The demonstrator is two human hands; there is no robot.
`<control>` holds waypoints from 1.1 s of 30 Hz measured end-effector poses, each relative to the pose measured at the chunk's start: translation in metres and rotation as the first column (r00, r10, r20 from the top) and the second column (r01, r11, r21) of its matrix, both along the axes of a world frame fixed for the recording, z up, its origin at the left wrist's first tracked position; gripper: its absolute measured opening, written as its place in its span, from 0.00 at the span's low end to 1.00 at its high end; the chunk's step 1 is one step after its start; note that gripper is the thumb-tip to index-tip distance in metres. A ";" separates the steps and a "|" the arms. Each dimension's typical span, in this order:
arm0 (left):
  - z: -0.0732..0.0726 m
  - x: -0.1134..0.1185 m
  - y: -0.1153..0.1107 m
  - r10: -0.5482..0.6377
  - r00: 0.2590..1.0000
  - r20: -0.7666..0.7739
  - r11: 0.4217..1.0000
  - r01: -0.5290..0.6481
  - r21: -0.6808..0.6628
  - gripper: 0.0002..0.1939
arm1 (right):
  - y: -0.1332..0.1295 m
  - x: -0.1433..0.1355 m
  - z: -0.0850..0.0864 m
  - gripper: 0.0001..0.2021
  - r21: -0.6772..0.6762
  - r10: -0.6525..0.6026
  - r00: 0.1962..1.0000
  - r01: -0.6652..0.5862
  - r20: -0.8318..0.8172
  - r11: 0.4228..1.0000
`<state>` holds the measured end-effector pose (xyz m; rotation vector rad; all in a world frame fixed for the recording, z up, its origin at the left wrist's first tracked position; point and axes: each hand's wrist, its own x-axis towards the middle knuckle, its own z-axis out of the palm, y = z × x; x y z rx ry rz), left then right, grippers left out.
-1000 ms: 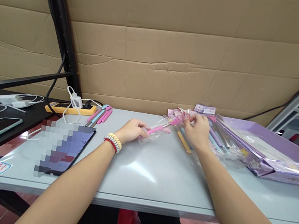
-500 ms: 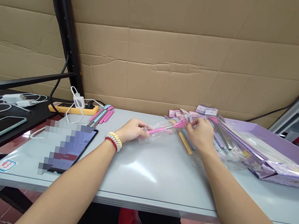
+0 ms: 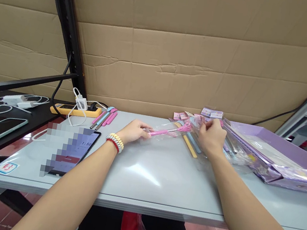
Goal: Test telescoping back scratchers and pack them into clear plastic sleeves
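Note:
A pink stick-like item (image 3: 158, 132) with a flared pink head lies inside a clear plastic sleeve. The fingers of my left hand (image 3: 136, 131) are closed on its near left end. To the right, my right hand (image 3: 211, 136) pinches the clear plastic close to the pink head. Yellow (image 3: 190, 146) and blue (image 3: 195, 143) sticks in wrappers lie beside and partly under my right hand. Pink packet tops show behind it. Several unwrapped pink and blue sticks (image 3: 107, 117) rest at the back left of the table.
An open purple box (image 3: 298, 150) stands at the right, with wrapped items against its left side. A phone (image 3: 75, 153) lies at the left, in front of a yellow power strip (image 3: 91, 113) with white cables. Cardboard (image 3: 181, 56) stands behind the grey table (image 3: 158, 187).
My right hand has moved slightly right, away from the pink head, with the clear plastic at its fingers. My left hand has shifted slightly left with the pink item.

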<state>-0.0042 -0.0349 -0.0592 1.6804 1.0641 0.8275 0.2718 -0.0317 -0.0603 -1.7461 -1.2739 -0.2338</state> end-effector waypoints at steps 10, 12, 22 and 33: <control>-0.001 -0.002 0.003 0.081 0.997 0.013 0.996 -0.081 0.033 0.11 | -0.001 0.010 0.010 0.11 0.149 0.031 0.980 -0.001 -0.197 0.989; -0.001 -0.002 0.005 0.134 0.990 0.031 0.990 -0.135 0.027 0.11 | 0.001 0.013 0.010 0.12 0.168 0.085 0.951 -0.036 -0.297 0.985; -0.003 -0.003 0.008 0.169 0.982 0.084 0.986 -0.168 -0.021 0.12 | 0.001 0.014 0.014 0.20 0.348 0.369 0.735 -0.191 -0.570 0.918; 0.001 0.000 0.002 0.178 0.976 0.125 0.984 -0.173 -0.048 0.09 | 0.002 0.013 0.008 0.21 0.341 0.512 0.666 -0.383 -0.542 0.859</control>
